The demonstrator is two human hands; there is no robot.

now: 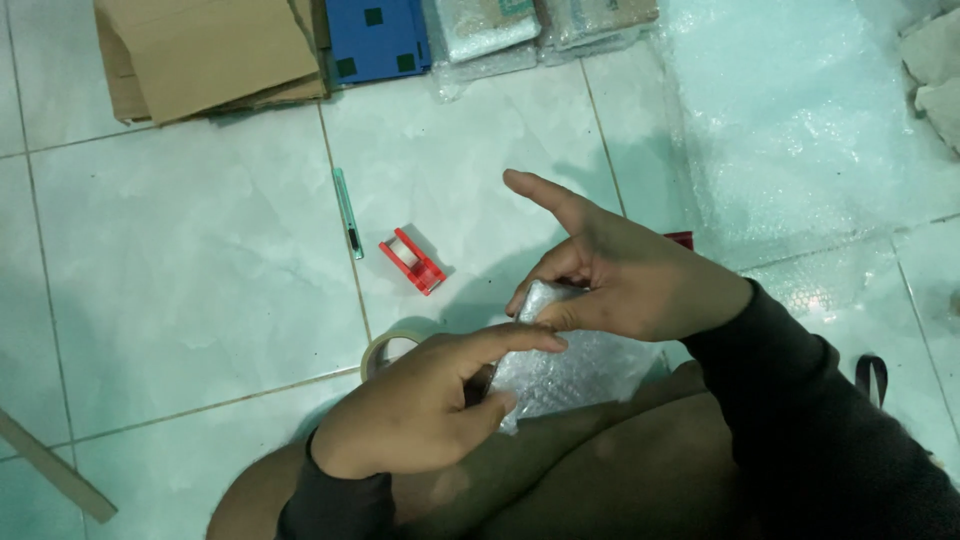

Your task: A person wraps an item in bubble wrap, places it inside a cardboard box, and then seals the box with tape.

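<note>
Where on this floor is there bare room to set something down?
The widest bare tiles lie left of the cutter, below the cardboard. A smaller patch sits between the red dispenser and the bubble wrap sheet. It is crowded around the left hand, right hand, wrapped parcel and tape roll.
</note>
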